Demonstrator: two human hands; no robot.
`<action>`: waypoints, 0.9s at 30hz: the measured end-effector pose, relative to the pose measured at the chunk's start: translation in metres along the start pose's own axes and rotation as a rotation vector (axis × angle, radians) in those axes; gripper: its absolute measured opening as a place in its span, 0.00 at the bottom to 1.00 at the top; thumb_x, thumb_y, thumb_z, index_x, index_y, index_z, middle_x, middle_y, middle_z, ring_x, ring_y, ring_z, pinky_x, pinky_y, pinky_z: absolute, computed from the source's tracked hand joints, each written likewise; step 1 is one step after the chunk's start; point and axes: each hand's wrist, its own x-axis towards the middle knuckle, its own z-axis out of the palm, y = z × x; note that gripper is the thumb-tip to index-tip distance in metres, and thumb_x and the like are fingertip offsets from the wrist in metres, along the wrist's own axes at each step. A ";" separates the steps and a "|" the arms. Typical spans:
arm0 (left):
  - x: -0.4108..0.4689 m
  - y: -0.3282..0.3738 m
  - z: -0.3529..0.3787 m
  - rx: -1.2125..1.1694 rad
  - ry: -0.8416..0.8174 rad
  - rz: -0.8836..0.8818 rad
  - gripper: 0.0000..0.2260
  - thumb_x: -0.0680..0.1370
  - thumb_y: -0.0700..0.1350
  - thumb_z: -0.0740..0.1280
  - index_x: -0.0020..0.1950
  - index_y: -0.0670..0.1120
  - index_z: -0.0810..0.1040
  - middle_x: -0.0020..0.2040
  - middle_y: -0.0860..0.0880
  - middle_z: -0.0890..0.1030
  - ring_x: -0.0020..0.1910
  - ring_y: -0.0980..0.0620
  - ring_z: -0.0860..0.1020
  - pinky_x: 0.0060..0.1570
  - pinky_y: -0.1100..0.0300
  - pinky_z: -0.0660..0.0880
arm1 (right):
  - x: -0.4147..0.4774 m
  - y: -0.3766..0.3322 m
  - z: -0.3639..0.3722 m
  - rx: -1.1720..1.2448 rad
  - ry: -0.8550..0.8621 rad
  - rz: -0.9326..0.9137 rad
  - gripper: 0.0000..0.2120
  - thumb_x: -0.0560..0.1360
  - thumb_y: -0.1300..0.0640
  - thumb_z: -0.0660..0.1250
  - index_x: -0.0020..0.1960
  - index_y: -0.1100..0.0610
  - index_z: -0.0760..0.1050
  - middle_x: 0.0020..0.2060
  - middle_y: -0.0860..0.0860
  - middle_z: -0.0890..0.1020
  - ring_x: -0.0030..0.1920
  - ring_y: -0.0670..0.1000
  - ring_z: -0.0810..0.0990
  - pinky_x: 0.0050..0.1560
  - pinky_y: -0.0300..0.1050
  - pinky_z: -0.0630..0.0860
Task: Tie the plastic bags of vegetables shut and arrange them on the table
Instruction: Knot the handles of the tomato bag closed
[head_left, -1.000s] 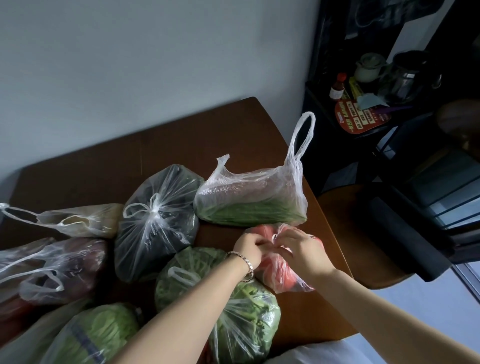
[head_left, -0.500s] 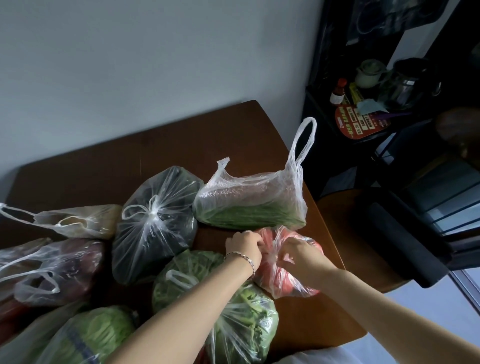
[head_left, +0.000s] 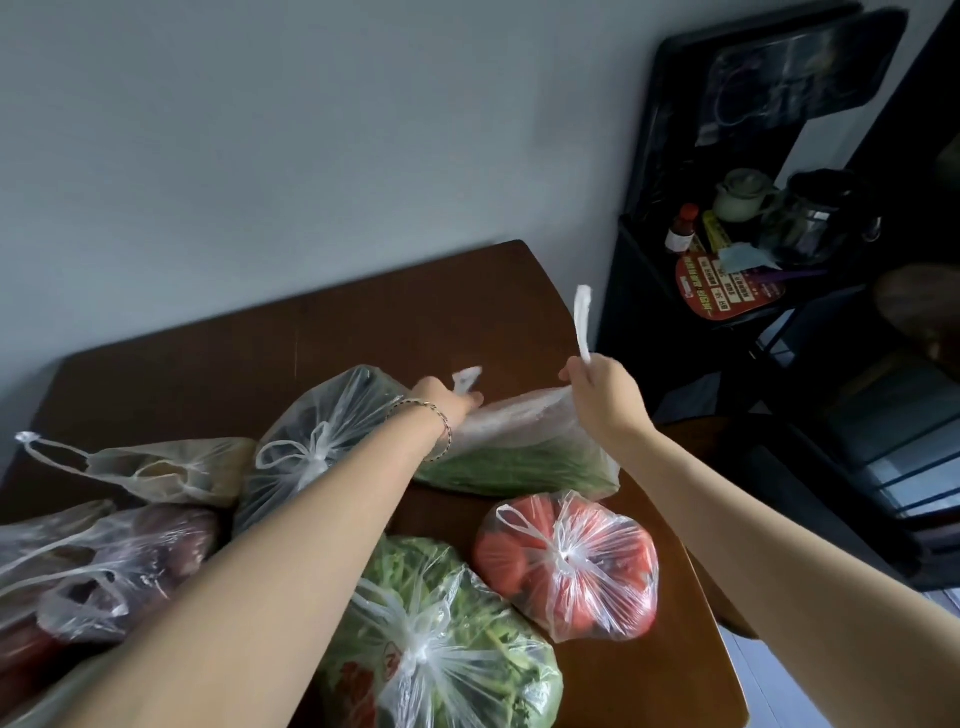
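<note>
A clear bag of long green beans lies on the brown table. My left hand pinches its left handle, and my right hand grips its right handle, which sticks up above my fist. In front of it sits a knotted bag of red tomatoes. A knotted bag of leafy greens lies nearest me. Left of the beans sits a knotted bag with dark contents.
More bags crowd the left: a pale one, a reddish-purple one. The table's right edge runs close to the tomatoes. A dark shelf with a bottle, teapot and kettle stands at the right, by a round stool.
Both hands let go of the tomato bag, now knotted, and moved forward to the green bean bag, taking one handle each.
</note>
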 end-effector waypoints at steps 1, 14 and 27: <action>0.003 -0.002 0.002 0.017 -0.023 0.048 0.18 0.77 0.50 0.63 0.59 0.36 0.74 0.47 0.39 0.78 0.45 0.44 0.77 0.39 0.58 0.66 | -0.004 -0.001 0.000 0.098 -0.023 0.006 0.14 0.80 0.54 0.53 0.43 0.59 0.73 0.35 0.51 0.74 0.31 0.47 0.71 0.31 0.40 0.68; -0.018 -0.025 0.039 -1.040 -0.111 0.507 0.15 0.80 0.40 0.57 0.37 0.45 0.78 0.22 0.54 0.70 0.22 0.58 0.67 0.28 0.64 0.68 | -0.021 0.011 0.007 0.355 -0.288 0.183 0.16 0.80 0.55 0.52 0.52 0.65 0.73 0.26 0.49 0.64 0.24 0.45 0.60 0.24 0.38 0.57; -0.036 -0.026 0.058 -0.986 -0.387 -0.025 0.06 0.75 0.41 0.67 0.38 0.41 0.77 0.22 0.51 0.79 0.22 0.59 0.77 0.32 0.65 0.77 | -0.053 0.017 0.011 0.406 -0.427 0.128 0.16 0.77 0.53 0.62 0.40 0.65 0.79 0.27 0.54 0.70 0.26 0.45 0.63 0.28 0.36 0.61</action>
